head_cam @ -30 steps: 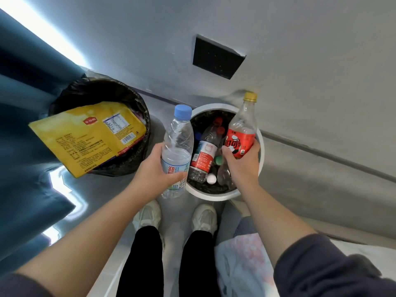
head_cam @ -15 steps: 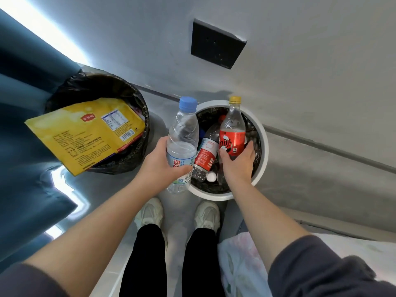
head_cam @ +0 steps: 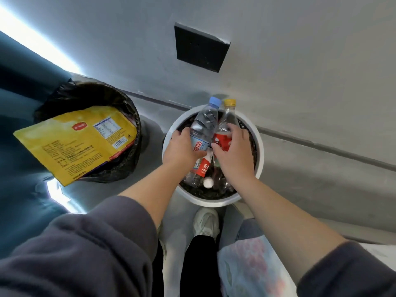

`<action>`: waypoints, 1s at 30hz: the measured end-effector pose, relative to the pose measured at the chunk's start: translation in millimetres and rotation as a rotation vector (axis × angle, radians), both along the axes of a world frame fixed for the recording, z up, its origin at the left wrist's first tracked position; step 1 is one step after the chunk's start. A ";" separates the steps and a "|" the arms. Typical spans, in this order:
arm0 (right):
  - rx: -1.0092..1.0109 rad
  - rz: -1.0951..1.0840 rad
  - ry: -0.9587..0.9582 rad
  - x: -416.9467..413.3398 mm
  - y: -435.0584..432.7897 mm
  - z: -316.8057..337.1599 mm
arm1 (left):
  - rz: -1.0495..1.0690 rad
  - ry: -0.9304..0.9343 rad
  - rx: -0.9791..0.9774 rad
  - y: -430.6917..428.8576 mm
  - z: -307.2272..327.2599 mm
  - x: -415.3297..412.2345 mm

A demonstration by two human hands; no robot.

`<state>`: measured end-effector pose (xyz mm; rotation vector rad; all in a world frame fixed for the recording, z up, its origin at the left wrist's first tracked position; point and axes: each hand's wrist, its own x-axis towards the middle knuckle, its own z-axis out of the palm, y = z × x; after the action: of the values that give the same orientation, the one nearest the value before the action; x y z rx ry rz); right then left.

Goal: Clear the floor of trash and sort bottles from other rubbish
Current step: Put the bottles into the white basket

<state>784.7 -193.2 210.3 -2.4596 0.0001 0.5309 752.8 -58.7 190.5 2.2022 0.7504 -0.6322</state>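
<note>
Both bottles have come in over the white bin since half a second back. The water bottle, which I was holding outside the bin's near-left rim, now hangs above its middle. It is side by side with the soda bottle, and both caps tip toward the far rim.

I judge this to be the drop-off step of the sorting: two bottles going in with the bottles already lying there, among them a red-labelled bottle. The other rubbish has its own place, the black-lined bin well to the left on the floor, where a yellow packet sticks out over the near rim.

The next move calls for letting go with both hands while the bottles are still inside the rim. The bin looks fairly full, so I would lower them close to the pile and let them lie flat rather than drop them to bounce out.

My left hand is wrapped round the lower half of the water bottle, thumb across the label. My right hand is curled over the soda bottle's red label from the right, fingers on its shoulder. Neither hand has loosened yet. The two bottles look pressed together or very nearly so; I cannot tell which.
</note>
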 end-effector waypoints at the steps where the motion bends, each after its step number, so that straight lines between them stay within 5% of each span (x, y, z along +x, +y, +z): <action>1: -0.060 -0.019 -0.035 -0.8 -1.5 -1.6 | 0.003 0.008 0.012 -2.4 -3.3 0.6; 7: -0.112 -0.215 0.218 -8.8 -25.2 -11.1 | 0.048 0.009 0.029 -11.4 -13.5 -1.3; 11: -0.066 -0.141 0.313 -8.0 -35.1 -19.8 | 0.070 -0.023 -0.015 -9.9 -20.4 -1.4; 26: 0.001 -0.254 0.203 -16.6 -42.7 -23.9 | 0.191 -0.114 -0.243 -1.5 -24.8 -13.1; 30: -0.050 -0.187 -0.004 -21.9 -33.7 -1.9 | 0.293 -0.178 -0.307 6.9 -1.7 -17.8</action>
<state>762.8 -226.9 208.4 -2.4766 0.2419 0.4491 735.1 -51.8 188.7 1.7976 0.8039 -0.3699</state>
